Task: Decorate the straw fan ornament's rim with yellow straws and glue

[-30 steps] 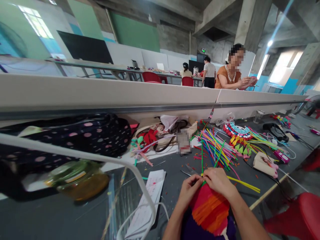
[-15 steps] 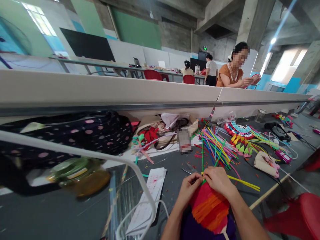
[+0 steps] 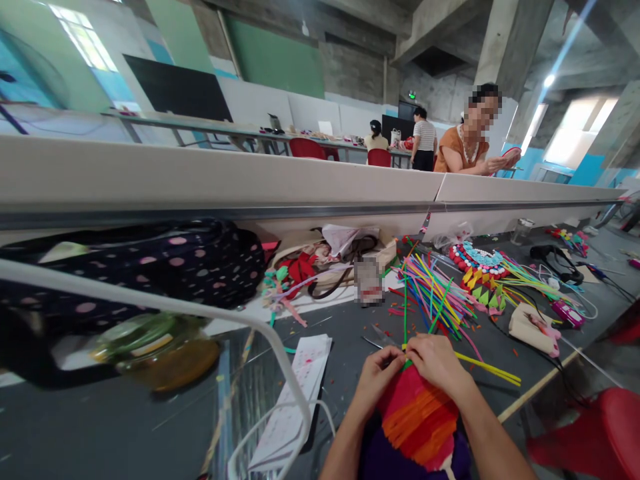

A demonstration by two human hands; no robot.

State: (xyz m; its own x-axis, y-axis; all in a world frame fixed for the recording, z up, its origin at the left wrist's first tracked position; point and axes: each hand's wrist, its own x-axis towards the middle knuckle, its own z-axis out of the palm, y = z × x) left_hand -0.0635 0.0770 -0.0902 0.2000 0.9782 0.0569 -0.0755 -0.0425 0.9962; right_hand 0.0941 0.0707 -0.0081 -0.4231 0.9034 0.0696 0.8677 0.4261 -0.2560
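Note:
My left hand (image 3: 377,380) and my right hand (image 3: 437,363) pinch the top edge of a woven piece of red, orange and purple strips (image 3: 417,420) low in the view. A thin green strip (image 3: 405,313) rises from between my fingertips toward a loose heap of coloured strips (image 3: 435,290) on the grey table (image 3: 125,427). A yellow strip (image 3: 487,368) runs out to the right from under my right hand. Scissors (image 3: 380,339) lie just beyond my left hand.
A dotted dark bag (image 3: 150,267) and a glass jar (image 3: 155,350) sit at the left behind a white wire frame (image 3: 210,320). A finished colourful woven piece (image 3: 475,270), cables, and a red chair (image 3: 600,433) are to the right. Other people work beyond the white divider (image 3: 250,183).
The view shifted slightly. My hands stay pinched on the top of the woven piece with almost no movement.

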